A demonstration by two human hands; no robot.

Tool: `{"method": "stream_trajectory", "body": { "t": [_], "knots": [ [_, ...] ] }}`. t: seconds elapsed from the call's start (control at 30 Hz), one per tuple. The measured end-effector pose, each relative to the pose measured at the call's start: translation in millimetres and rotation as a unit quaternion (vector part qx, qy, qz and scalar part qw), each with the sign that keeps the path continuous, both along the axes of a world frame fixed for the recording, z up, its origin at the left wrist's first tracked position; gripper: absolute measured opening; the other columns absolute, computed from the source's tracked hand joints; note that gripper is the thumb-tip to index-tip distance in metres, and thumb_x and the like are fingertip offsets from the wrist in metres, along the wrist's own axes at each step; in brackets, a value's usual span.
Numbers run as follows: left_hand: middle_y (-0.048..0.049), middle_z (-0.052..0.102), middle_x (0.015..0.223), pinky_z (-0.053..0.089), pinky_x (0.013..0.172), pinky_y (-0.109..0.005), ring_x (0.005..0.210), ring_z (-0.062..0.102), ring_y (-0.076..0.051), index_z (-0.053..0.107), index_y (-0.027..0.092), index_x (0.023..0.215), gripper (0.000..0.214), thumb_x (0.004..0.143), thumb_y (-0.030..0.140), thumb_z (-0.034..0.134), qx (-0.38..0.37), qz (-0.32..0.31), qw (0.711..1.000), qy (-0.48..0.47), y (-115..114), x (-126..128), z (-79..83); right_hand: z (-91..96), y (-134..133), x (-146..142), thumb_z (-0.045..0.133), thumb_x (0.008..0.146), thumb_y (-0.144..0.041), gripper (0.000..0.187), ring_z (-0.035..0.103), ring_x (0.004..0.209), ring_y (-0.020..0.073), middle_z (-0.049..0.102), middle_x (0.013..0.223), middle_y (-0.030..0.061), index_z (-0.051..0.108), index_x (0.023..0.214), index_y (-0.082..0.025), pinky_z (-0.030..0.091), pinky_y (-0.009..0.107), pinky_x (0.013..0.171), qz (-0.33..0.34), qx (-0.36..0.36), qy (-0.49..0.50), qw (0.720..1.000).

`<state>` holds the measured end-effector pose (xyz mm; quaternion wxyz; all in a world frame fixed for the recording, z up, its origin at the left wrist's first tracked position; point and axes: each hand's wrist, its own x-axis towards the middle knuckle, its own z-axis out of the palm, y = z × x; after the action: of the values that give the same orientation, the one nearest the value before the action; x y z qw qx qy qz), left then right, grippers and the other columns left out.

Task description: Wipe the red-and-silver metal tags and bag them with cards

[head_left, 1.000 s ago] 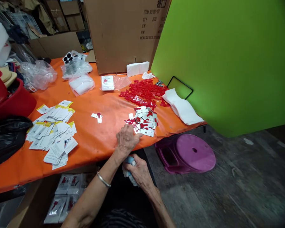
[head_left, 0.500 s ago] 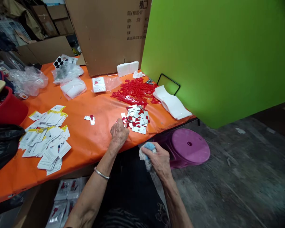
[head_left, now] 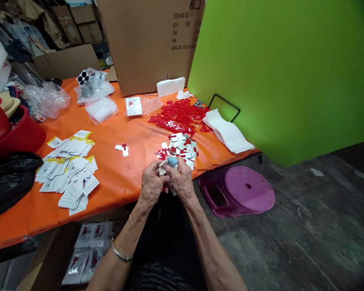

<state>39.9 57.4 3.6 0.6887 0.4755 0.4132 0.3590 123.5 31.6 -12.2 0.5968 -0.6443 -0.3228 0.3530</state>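
My left hand (head_left: 151, 182) and my right hand (head_left: 182, 181) meet just above the table's front edge. A crumpled blue and white cloth (head_left: 172, 161) is bunched in my right hand. The fingers of my left hand are closed and press against the cloth's white part; what they pinch is hidden. Just beyond lies a pile of small white and red flat pieces (head_left: 185, 146), partly covered by my hands. Behind it spreads a heap of loose red plastic pieces (head_left: 182, 115). Left of my hands, a few white and red pieces (head_left: 125, 148) lie apart.
Printed cards (head_left: 75, 173) lie fanned at the left of the orange table (head_left: 115, 182), near a red basket (head_left: 27, 133). White sheets (head_left: 227, 131) rest on the right. A purple stool (head_left: 248, 190) stands on the floor. Below is a carton of packed bags (head_left: 75, 264).
My left hand has drawn back from the pile of white and red pieces. My right hand has moved left and up with the cloth, and the two hands now touch.
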Motion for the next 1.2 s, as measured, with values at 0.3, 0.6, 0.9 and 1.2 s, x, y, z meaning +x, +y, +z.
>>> {"method": "stream_trajectory", "body": {
  "t": [0.3, 0.6, 0.9, 1.2],
  "knots": [
    [0.009, 0.054, 0.049, 0.037, 0.028, -0.018, 0.037, 0.051, -0.011, 0.043, 0.016, 0.091, 0.049, 0.05, 0.015, 0.069, -0.087, 0.049, 0.994, -0.047, -9, -29, 2.9, -2.2, -9, -3, 0.063, 0.063, -0.032, 0.021, 0.052, 0.049, 0.0116, 0.058, 0.062, -0.0032, 0.054, 0.076, -0.018, 0.043, 0.025, 0.049, -0.085, 0.008, 0.271, 0.959],
    [0.0032, 0.061, 0.057, 0.046, 0.045, -0.024, 0.045, 0.058, -0.014, 0.049, 0.015, 0.099, 0.042, 0.06, 0.023, 0.064, -0.09, -0.11, 0.989, 0.028, -7, -65, 0.9, -2.3, -43, -40, 0.056, 0.072, -0.029, 0.012, 0.048, 0.05, 0.0086, 0.049, 0.057, -0.0051, 0.056, 0.074, -0.018, 0.041, 0.02, 0.047, 0.131, -0.038, 0.099, 0.986],
    [0.0027, 0.057, 0.057, 0.033, 0.038, -0.02, 0.04, 0.048, -0.008, 0.063, 0.013, 0.094, 0.031, 0.069, 0.03, 0.061, -0.016, -0.095, 0.987, 0.129, -5, -78, -0.6, 12.8, -54, -41, 0.041, 0.066, -0.017, 0.082, 0.046, 0.029, 0.0126, 0.057, 0.046, -0.0068, 0.015, 0.143, -0.015, 0.038, 0.02, 0.03, 0.267, -0.129, 0.172, 0.939],
    [0.0026, 0.06, 0.059, 0.036, 0.035, -0.02, 0.038, 0.049, -0.008, 0.061, 0.014, 0.086, 0.033, 0.056, 0.02, 0.071, -0.07, -0.031, 0.997, 0.03, -9, -62, 3.3, 21.7, -55, -33, 0.042, 0.063, -0.015, 0.095, 0.051, 0.032, 0.0116, 0.062, 0.057, -0.0065, -0.005, 0.146, -0.023, 0.037, 0.017, 0.027, 0.27, -0.119, 0.193, 0.936]
  ]
}}
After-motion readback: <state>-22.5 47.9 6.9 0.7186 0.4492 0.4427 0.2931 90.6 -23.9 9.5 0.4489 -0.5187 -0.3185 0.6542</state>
